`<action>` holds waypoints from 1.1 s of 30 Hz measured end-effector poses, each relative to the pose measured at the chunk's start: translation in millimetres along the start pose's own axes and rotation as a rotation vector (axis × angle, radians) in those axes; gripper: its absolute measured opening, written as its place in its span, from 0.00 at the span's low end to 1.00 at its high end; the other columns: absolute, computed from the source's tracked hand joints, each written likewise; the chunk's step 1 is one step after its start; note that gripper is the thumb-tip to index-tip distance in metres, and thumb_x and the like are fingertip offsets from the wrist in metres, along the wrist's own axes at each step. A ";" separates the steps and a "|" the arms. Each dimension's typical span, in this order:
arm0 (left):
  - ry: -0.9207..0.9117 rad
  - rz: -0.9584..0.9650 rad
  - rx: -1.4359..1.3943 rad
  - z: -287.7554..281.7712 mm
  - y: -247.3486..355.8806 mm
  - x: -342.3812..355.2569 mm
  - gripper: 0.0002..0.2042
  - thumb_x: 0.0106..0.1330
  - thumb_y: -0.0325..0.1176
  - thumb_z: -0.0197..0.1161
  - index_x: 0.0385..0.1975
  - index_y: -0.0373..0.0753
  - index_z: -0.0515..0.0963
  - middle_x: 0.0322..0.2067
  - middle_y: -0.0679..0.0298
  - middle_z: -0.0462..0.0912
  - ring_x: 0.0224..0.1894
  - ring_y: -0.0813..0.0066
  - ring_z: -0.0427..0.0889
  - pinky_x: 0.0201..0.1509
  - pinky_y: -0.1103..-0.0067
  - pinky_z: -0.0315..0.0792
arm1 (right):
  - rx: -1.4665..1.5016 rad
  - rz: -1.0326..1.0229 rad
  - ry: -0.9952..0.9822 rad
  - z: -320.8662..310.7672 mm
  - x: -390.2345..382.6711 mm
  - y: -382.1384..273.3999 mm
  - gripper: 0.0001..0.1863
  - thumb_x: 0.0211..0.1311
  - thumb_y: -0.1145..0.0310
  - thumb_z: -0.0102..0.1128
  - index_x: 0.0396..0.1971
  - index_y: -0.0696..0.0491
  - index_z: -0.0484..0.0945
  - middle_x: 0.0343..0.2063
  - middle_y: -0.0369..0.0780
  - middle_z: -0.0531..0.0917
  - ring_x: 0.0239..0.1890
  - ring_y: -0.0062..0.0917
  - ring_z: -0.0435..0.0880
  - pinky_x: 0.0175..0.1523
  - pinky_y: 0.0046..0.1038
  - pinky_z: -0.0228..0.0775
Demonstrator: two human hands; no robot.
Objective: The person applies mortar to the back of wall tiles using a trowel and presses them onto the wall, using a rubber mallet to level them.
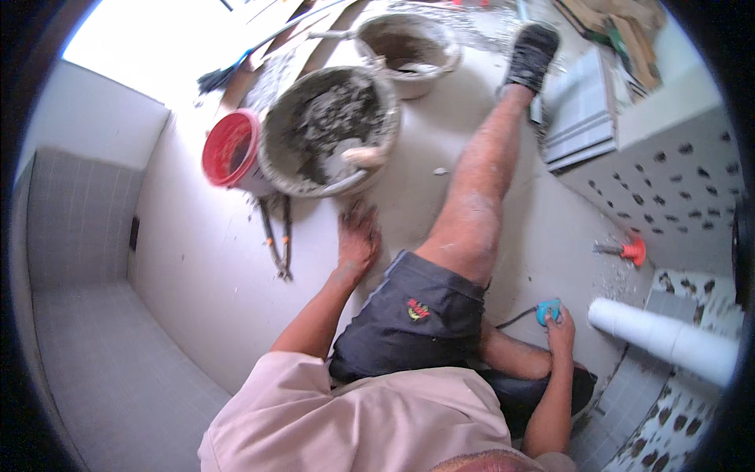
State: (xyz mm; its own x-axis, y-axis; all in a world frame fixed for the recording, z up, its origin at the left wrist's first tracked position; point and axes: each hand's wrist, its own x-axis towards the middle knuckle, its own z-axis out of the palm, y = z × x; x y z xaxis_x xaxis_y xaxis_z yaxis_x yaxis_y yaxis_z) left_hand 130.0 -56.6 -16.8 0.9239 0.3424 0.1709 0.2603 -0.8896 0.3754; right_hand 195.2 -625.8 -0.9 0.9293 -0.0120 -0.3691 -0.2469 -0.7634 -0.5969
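My left hand rests on the pale floor, fingers stretched out toward a large mortar-caked tub. Wet grey mortar fills part of that tub, and a trowel with a pale handle lies in it. In my right hand, beside my bent leg, is a small rounded teal tool with a dark cord or strap trailing from it. Its exact kind I cannot make out. Left of my left hand, a long-handled pincer-like tool with orange bands lies next to a red bucket.
Behind the tub stands a second dirty bucket. Grey tiles are stacked at right, by a wall dabbed with dark adhesive. A white pipe and an orange-collared pipe stick out at right. A blue-handled broom lies far left.
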 end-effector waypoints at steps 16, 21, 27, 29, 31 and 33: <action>0.490 -0.486 -0.911 -22.3 -51.8 24.6 0.33 0.50 0.17 0.47 0.64 0.26 0.63 0.63 0.42 0.67 0.69 0.48 0.62 0.74 0.70 0.53 | 0.058 0.286 -0.115 -6.3 1.4 -39.3 0.32 0.64 0.69 0.61 0.67 0.56 0.62 0.51 0.46 0.77 0.22 0.26 0.81 0.19 0.25 0.69; 0.334 -0.448 -0.873 -42.4 -43.0 27.5 0.34 0.52 0.20 0.47 0.66 0.28 0.62 0.64 0.42 0.68 0.71 0.52 0.61 0.74 0.71 0.54 | 0.007 0.165 -0.066 -10.8 18.7 4.2 0.28 0.66 0.68 0.59 0.65 0.52 0.63 0.34 0.41 0.80 0.17 0.23 0.78 0.16 0.25 0.66; 0.343 -0.491 -1.048 -76.2 -94.7 42.5 0.27 0.59 0.24 0.51 0.62 0.30 0.69 0.59 0.47 0.76 0.63 0.58 0.74 0.68 0.72 0.63 | 0.000 0.278 -0.149 -10.6 9.6 -35.3 0.25 0.68 0.66 0.58 0.63 0.53 0.65 0.30 0.42 0.80 0.16 0.25 0.78 0.16 0.27 0.67; 0.494 -0.589 -0.879 -79.5 -112.9 65.3 0.24 0.61 0.25 0.56 0.60 0.32 0.73 0.55 0.57 0.80 0.55 0.69 0.78 0.63 0.77 0.66 | -0.021 0.244 -0.136 -14.8 18.3 -10.3 0.24 0.68 0.65 0.57 0.61 0.53 0.66 0.28 0.42 0.80 0.16 0.25 0.78 0.16 0.27 0.67; 0.517 -0.534 -0.982 -84.8 -123.6 101.7 0.23 0.61 0.26 0.57 0.58 0.32 0.75 0.53 0.58 0.82 0.53 0.71 0.79 0.62 0.78 0.67 | -0.040 0.056 -0.035 -34.7 37.1 45.7 0.24 0.69 0.63 0.57 0.60 0.54 0.66 0.27 0.42 0.80 0.15 0.26 0.79 0.15 0.27 0.67; 0.583 -0.545 -0.999 -92.7 -138.7 86.6 0.19 0.59 0.27 0.58 0.51 0.33 0.81 0.45 0.60 0.86 0.49 0.73 0.81 0.59 0.79 0.68 | -0.030 0.174 -0.095 -16.8 23.5 7.1 0.26 0.67 0.65 0.59 0.62 0.56 0.65 0.28 0.43 0.80 0.15 0.25 0.78 0.16 0.27 0.66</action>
State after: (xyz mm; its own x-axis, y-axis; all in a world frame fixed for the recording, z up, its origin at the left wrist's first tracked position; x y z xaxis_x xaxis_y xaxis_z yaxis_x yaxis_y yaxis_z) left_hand 147.9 124.5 30.4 0.4394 0.8965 0.0562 0.0076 -0.0662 0.9978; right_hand 219.9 -642.4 -1.8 0.8429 -0.0848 -0.5313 -0.3915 -0.7740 -0.4977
